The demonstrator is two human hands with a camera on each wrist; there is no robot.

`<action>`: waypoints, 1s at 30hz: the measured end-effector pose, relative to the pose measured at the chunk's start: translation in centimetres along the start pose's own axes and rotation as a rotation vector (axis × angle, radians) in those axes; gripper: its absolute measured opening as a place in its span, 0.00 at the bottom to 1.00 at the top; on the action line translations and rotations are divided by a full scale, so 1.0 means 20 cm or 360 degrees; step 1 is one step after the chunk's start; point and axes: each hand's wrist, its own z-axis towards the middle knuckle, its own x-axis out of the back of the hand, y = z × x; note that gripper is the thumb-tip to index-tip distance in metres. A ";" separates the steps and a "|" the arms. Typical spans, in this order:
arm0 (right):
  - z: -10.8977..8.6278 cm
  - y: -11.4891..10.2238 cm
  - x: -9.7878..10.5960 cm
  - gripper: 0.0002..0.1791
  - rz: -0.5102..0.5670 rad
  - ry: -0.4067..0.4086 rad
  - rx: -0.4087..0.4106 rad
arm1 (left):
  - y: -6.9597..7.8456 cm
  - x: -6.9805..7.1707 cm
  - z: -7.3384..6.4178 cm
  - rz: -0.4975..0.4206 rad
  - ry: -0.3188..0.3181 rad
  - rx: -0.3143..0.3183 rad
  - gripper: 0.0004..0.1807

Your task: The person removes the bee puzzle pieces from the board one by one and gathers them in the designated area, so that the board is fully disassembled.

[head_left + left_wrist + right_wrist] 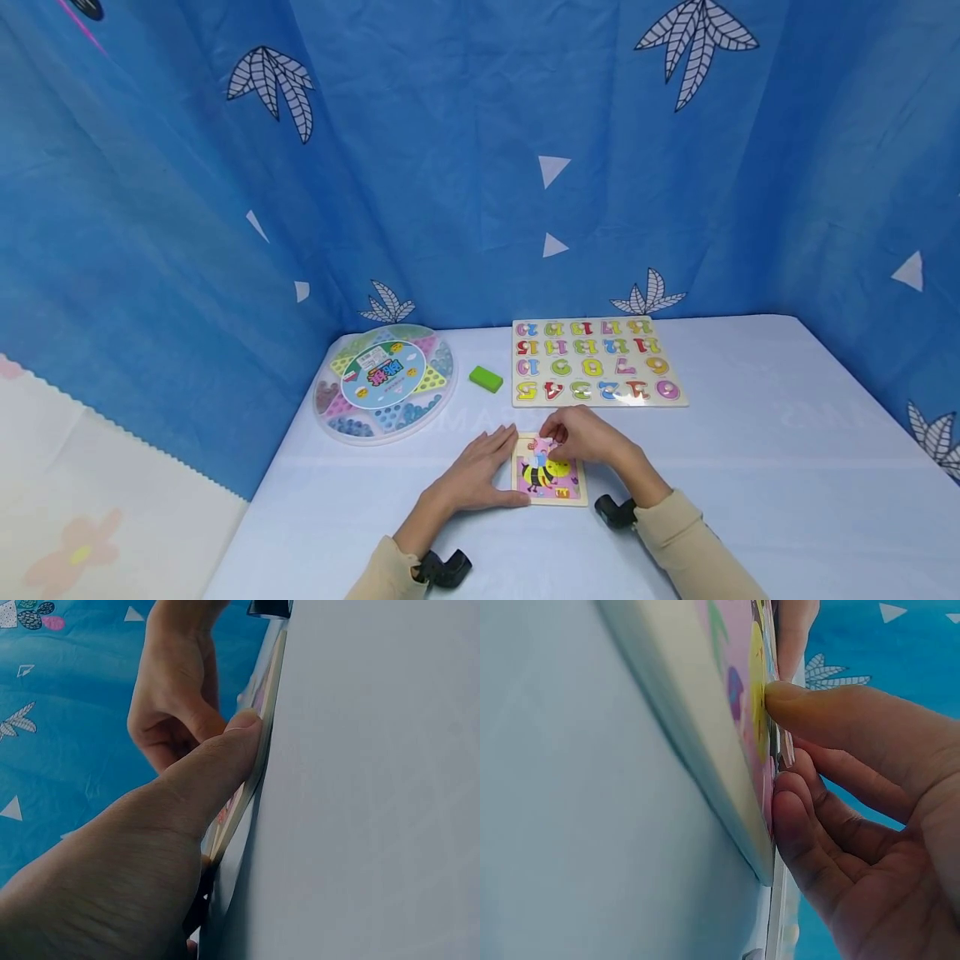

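Note:
A small square bee jigsaw puzzle (550, 477) in a pale wooden frame lies on the table, with a bee on pink. My left hand (482, 472) rests along its left side, fingers straight at the upper corner. In the left wrist view the left thumb (225, 754) presses on the frame's edge. Over the puzzle's top part, my right hand (583, 435) pinches a puzzle piece (542, 447) with pink and blue on it. The right wrist view shows this piece (787, 748) edge-on and tilted between the thumb and fingers, close over the board.
Behind the puzzle lies a wooden number board (600, 362) with colourful numerals. A green block (486, 379) sits left of it. Farther left is a round clear-lidded board game (386, 383) with marbles. A blue curtain (480, 167) hangs along the table's far edge.

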 end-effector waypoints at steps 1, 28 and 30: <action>0.00 0.00 0.00 0.13 -0.0004 0.0000 -0.0005 | 0.00 0.00 0.00 -0.0005 -0.0001 0.0001 0.57; -0.02 0.05 0.05 0.14 0.0044 0.0023 -0.0001 | -0.01 0.00 0.00 0.0004 -0.0010 0.0012 0.58; -0.03 0.06 0.06 0.14 0.0042 0.0041 -0.0015 | -0.01 0.00 0.00 0.0011 -0.0009 0.0012 0.58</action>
